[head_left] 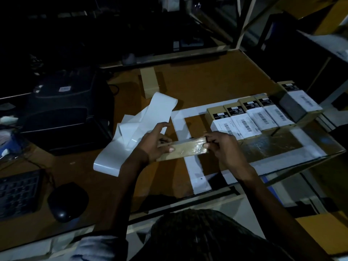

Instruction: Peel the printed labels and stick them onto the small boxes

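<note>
A small tan box [185, 148] with a glossy wrap is held lengthwise above the brown table, bare side up. My left hand [153, 142] grips its left end, thumb on top. Pinching the right end is my right hand [225, 146]. Behind them a long white strip of label backing [143, 121] curls across the table. To the right, several small boxes with white barcode labels [254, 119] lie in a row. One more labelled box [299, 104] stands higher at the row's far end.
A black label printer [67, 112] sits at the left. A keyboard [17, 194] and a black mouse [66, 201] lie near the front left. White tape lines [195, 166] mark the brown table [207, 81]. Another tan box [149, 82] lies farther back. Shelving rises at the right.
</note>
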Motion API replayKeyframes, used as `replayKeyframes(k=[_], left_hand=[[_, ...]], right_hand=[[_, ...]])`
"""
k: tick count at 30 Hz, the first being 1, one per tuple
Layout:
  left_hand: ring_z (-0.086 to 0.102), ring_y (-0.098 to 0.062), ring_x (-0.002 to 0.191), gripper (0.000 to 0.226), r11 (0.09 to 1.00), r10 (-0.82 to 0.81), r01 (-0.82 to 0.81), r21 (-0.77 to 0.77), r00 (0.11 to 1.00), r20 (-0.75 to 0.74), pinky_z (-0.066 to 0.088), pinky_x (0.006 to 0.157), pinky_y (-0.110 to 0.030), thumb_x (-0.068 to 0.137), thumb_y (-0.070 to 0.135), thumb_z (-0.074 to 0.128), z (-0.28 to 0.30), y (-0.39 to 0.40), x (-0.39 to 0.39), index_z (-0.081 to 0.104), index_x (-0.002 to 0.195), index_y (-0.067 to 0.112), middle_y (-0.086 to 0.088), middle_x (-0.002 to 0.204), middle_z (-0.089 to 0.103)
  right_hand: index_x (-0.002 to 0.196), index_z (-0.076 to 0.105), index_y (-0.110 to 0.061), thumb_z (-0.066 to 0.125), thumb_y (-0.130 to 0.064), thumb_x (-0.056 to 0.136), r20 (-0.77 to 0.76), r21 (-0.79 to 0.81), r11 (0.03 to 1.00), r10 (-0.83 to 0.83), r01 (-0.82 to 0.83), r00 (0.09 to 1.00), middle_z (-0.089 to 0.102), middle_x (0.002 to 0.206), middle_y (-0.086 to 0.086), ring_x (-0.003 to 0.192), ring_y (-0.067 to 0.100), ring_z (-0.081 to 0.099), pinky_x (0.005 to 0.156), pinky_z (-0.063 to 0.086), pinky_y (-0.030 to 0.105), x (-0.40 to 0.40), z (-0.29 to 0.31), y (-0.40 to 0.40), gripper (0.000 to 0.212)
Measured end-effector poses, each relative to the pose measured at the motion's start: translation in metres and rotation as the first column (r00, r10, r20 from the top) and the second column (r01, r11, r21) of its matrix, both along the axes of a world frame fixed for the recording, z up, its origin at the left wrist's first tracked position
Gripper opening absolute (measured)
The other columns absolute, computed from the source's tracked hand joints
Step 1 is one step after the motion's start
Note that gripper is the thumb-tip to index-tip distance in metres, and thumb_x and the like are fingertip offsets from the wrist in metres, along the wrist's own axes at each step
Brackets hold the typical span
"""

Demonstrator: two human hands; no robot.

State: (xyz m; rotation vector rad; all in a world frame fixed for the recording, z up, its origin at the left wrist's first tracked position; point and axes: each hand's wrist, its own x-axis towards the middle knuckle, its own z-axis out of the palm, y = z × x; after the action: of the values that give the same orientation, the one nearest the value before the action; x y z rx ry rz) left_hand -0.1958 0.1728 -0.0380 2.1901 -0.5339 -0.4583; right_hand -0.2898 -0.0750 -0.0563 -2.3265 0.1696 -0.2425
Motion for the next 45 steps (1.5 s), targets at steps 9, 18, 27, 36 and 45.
replayKeyframes(k=[9,18,27,36,45], left_hand=[[0.062,-0.015,0.111,0.078,0.998,0.002,-0.001,-0.067,1.0,0.006,0.055,0.096,-0.04,0.083,0.017,0.08,0.006,-0.005,0.019,0.036,0.143,0.037,0.0,0.121,0.069],[0.065,-0.006,0.101,0.1,0.991,-0.084,0.087,-0.105,0.996,0.038,0.046,0.079,-0.008,0.071,0.023,0.09,0.013,-0.009,0.027,0.028,0.149,0.037,0.01,0.106,0.069],[0.061,-0.018,0.106,0.124,0.979,-0.203,0.203,0.017,0.978,0.049,0.059,0.089,-0.034,0.06,0.02,0.096,0.017,-0.03,0.028,0.015,0.15,0.045,0.004,0.116,0.06],[0.063,-0.015,0.096,0.123,0.973,-0.227,0.224,0.054,0.971,0.071,0.058,0.084,-0.031,0.06,0.021,0.095,0.019,-0.032,0.03,0.014,0.151,0.042,0.005,0.112,0.061],[0.067,-0.012,0.089,0.111,0.973,-0.229,0.228,0.021,0.97,0.083,0.057,0.079,-0.02,0.062,0.018,0.094,0.013,-0.033,0.03,0.024,0.147,0.035,0.003,0.1,0.067]], right_hand=[[0.119,0.073,-0.014,0.067,-0.012,0.095,-0.149,-0.029,1.0,-0.009,0.005,0.989,0.073,0.118,0.007,0.107,0.021,0.065,0.092,0.051,0.033,0.026,0.015,0.004,0.025],[0.146,0.048,-0.021,0.086,-0.011,0.077,-0.208,0.133,0.991,0.008,0.02,0.978,0.062,0.131,-0.002,0.116,0.014,0.055,0.087,0.045,0.028,0.036,0.042,-0.006,0.08],[0.131,0.059,-0.028,0.099,-0.026,0.053,-0.426,-0.311,0.876,0.219,-0.369,0.878,0.059,0.134,-0.002,0.117,0.022,0.058,0.09,0.055,0.041,0.068,0.079,0.009,0.088],[0.119,0.069,-0.022,0.099,-0.034,0.052,-0.509,-0.404,0.772,0.255,-0.49,0.822,0.063,0.12,0.004,0.106,0.027,0.062,0.082,0.057,0.042,0.08,0.084,0.025,0.075],[0.116,0.074,-0.021,0.094,-0.023,0.063,-0.47,-0.434,0.753,0.278,-0.494,0.837,0.071,0.112,0.003,0.093,0.022,0.067,0.07,0.056,0.032,0.072,0.078,0.028,0.056]])
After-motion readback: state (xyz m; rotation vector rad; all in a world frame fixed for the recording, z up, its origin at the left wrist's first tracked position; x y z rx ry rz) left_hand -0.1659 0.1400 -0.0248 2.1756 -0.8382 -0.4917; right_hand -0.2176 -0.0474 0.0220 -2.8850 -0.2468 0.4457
